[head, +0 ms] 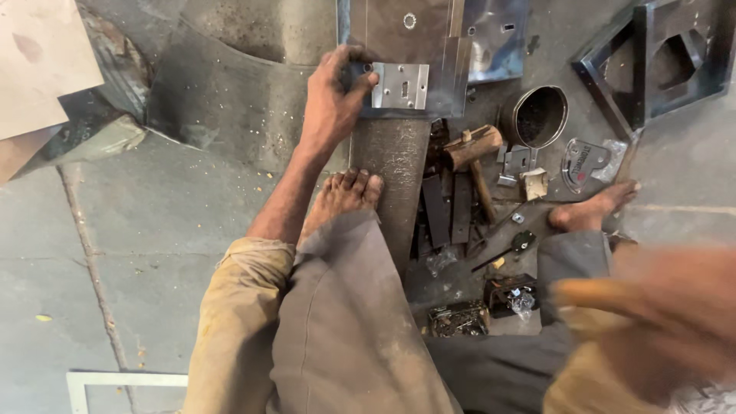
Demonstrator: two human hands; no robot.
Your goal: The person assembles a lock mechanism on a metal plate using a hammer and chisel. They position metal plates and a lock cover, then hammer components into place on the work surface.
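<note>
My left hand reaches forward and presses a small silver lock plate against a shiny sheet-metal panel that rests on a dark steel beam. Its fingers grip the plate's left edge. My right hand is a motion-blurred shape at the lower right; whether it holds something I cannot tell. My bare left foot rests beside the beam, my right foot further right.
Between my feet lie a wooden-handled hammer, flat metal strips, a round metal tin, small lock parts and dark boxes of screws. A black metal frame sits top right, cardboard top left.
</note>
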